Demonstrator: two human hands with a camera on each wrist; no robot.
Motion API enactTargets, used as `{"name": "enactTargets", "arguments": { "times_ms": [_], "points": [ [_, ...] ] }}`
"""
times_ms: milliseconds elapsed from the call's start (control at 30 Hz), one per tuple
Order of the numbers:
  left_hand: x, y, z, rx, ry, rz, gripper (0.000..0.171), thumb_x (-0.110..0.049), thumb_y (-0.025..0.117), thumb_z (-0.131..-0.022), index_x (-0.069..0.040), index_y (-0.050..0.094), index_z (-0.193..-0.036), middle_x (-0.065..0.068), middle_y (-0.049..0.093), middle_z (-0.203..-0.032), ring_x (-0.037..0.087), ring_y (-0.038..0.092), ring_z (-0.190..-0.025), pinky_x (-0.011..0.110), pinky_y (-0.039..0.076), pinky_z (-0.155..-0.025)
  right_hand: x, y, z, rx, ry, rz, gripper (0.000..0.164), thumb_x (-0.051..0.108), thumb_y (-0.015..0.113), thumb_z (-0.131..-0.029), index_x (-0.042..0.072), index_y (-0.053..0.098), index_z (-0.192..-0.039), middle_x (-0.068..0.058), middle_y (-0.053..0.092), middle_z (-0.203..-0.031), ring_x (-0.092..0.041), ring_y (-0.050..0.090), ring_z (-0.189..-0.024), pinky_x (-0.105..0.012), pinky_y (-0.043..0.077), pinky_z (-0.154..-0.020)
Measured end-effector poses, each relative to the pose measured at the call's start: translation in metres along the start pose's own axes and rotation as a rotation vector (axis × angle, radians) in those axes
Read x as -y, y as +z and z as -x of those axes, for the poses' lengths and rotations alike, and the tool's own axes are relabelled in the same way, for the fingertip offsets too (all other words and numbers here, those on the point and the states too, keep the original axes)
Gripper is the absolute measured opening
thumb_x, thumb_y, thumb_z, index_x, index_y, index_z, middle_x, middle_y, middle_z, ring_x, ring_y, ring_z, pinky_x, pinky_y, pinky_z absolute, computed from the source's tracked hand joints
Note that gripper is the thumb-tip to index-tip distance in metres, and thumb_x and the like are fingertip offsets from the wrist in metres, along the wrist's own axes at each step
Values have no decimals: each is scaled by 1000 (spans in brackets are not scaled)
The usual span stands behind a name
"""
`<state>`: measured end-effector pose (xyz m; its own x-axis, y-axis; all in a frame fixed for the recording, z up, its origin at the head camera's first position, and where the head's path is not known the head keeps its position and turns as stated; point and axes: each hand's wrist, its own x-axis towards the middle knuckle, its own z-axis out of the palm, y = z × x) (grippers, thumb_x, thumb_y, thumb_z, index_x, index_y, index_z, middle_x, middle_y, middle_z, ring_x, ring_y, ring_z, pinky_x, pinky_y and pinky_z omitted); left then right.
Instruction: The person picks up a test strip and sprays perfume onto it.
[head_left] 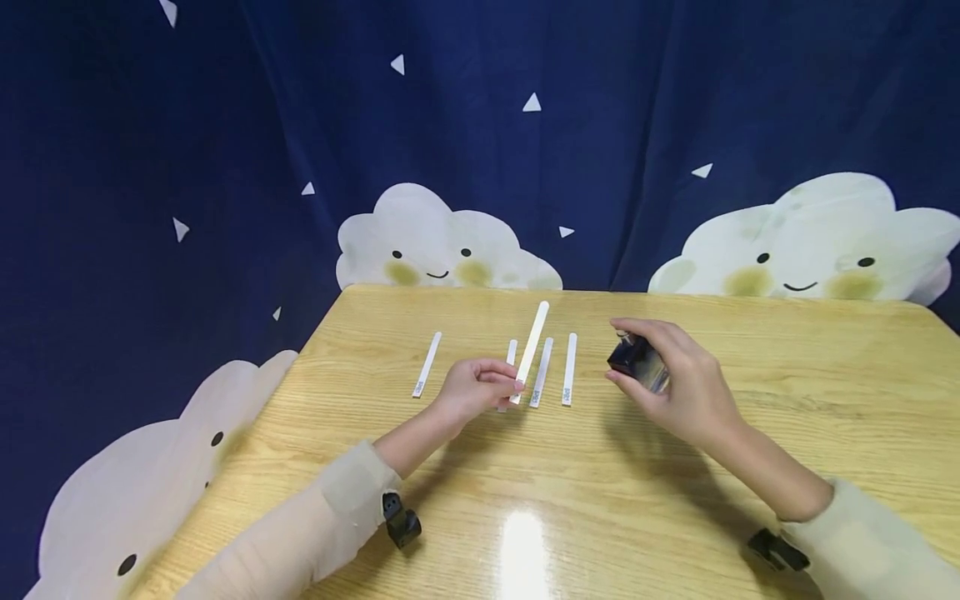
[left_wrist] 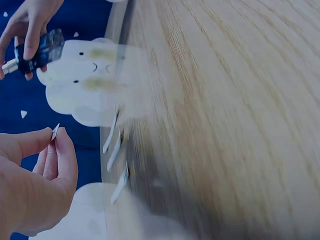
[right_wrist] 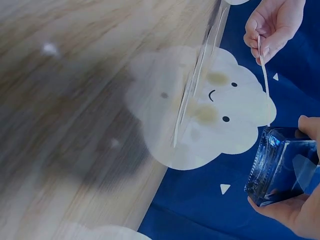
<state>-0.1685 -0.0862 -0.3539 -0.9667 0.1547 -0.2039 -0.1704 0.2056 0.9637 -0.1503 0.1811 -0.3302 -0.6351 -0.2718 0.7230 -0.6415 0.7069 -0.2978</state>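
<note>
My left hand [head_left: 474,388] pinches the lower end of a white perfume test strip [head_left: 534,340] between thumb and fingers. The strip [right_wrist: 266,87] is raised above the table, its free end pointing away from me. To the right, my right hand [head_left: 693,387] grips a small glass perfume bottle [head_left: 637,360] between thumb and fingers. A dark collar and a silvery spray top [left_wrist: 10,66] show on the bottle in the left wrist view. The clear, squarish glass base [right_wrist: 282,162] appears in the right wrist view. Strip and bottle are apart.
Several similar strips lie on the wooden table [head_left: 675,517]: one off to the left [head_left: 427,365], others near the left hand, such as the rightmost strip [head_left: 570,369]. One is partly hidden by that hand. Behind the table hangs a dark blue curtain [head_left: 465,142] with cloud prints.
</note>
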Motion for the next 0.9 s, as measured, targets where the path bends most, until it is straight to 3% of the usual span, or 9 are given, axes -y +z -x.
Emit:
{"name": "enactTargets", "arguments": {
  "times_ms": [167, 300, 533, 900],
  "points": [
    [3, -11, -5, -23, -1, -1, 18, -6, 72, -82, 1, 68, -99, 9, 73, -86, 15, 70, -72, 39, 60, -83, -6, -4, 3, -14, -4, -8, 66, 16, 85, -67, 18, 61, -128, -6, 67, -117, -21, 62, -107, 1, 33, -95],
    [9, -21, -11, -55, -8, -13, 17, -4, 72, -82, 1, 68, -97, 2, 71, -79, 9, 67, -71, 37, 61, -81, -9, -7, 8, -20, 1, -15, 67, 14, 85, -66, 17, 61, -128, -6, 67, -116, -18, 61, -105, 2, 33, -91],
    [21, -37, -19, -130, -47, -25, 17, -2, 72, -81, 2, 68, -97, 4, 71, -79, 8, 66, -67, 31, 61, -76, -11, -14, 12, -35, 6, -2, 68, 11, 85, -64, 17, 61, -127, -6, 68, -115, -16, 61, -102, -2, 36, -84],
    [30, -61, -25, -169, -119, -88, 19, 0, 69, -83, 6, 65, -102, 1, 66, -76, 6, 62, -65, 21, 60, -68, -18, -17, 20, -29, 21, 7, 70, 13, 87, -62, 18, 61, -128, -5, 68, -116, -16, 61, -103, 0, 35, -89]
  ]
}}
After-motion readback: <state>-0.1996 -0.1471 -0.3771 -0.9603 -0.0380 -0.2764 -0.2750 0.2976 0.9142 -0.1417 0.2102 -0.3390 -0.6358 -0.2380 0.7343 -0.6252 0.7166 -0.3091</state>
